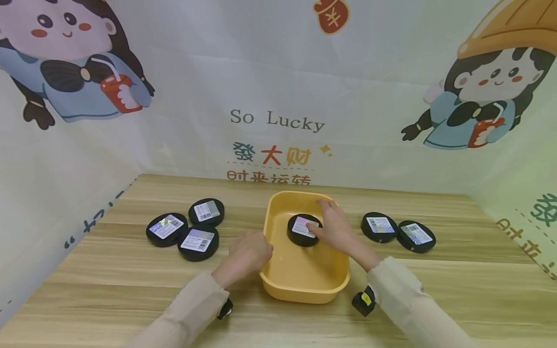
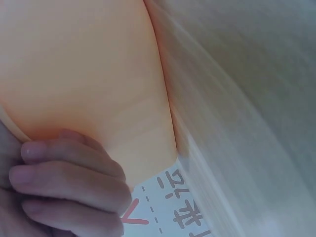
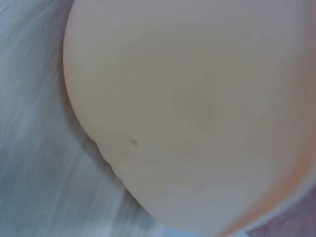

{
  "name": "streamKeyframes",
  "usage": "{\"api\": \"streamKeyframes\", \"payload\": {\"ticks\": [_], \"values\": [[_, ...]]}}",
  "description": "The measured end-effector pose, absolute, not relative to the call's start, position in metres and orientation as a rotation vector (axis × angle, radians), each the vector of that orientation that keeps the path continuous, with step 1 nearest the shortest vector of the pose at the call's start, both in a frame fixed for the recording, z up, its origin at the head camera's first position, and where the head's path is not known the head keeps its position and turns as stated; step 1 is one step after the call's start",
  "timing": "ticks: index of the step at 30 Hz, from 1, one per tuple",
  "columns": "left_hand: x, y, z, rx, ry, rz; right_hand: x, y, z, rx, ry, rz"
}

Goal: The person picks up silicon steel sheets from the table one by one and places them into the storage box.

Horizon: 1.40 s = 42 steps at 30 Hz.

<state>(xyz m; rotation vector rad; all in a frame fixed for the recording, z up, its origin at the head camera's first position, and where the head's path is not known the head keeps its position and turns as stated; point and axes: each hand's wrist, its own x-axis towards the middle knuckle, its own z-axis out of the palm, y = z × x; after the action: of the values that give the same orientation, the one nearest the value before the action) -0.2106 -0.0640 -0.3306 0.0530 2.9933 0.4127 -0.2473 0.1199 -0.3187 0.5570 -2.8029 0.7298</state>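
A yellow plastic tub (image 1: pixel 300 294) stands at the middle of the table, with one black round disc (image 1: pixel 300 238) lying in its far half, label up. My left hand (image 1: pixel 250 253) grips the tub's left rim; its curled fingers (image 2: pixel 74 185) show against the outer wall in the left wrist view. Over the right side of the tub reaches my right hand (image 1: pixel 336 228), thumb and fingers spread apart. Its thumb tip overlaps the disc's label; whether it touches is unclear. Only the tub's wall (image 3: pixel 187 108) fills most of the right wrist view, with the fingers largely hidden.
Three labelled black discs (image 1: pixel 197 241) lie clustered on the wooden table (image 1: pixel 109 290) left of the tub. Two more discs (image 1: pixel 416 237) touch side by side to its right. A printed white cloth (image 1: pixel 278 72) hangs behind and along both sides.
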Motion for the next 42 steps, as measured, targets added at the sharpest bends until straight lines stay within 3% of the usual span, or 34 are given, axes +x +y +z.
{"api": "streamKeyframes", "payload": {"ticks": [20,42], "values": [[-0.209,-0.063,-0.335,0.031,2.999,0.483,-0.23,0.184,-0.312,0.372,-2.727,0.754],[-0.209,-0.061,-0.335,0.033,3.001,0.49,-0.228,0.243,-0.335,0.255,-2.787,0.636]]}}
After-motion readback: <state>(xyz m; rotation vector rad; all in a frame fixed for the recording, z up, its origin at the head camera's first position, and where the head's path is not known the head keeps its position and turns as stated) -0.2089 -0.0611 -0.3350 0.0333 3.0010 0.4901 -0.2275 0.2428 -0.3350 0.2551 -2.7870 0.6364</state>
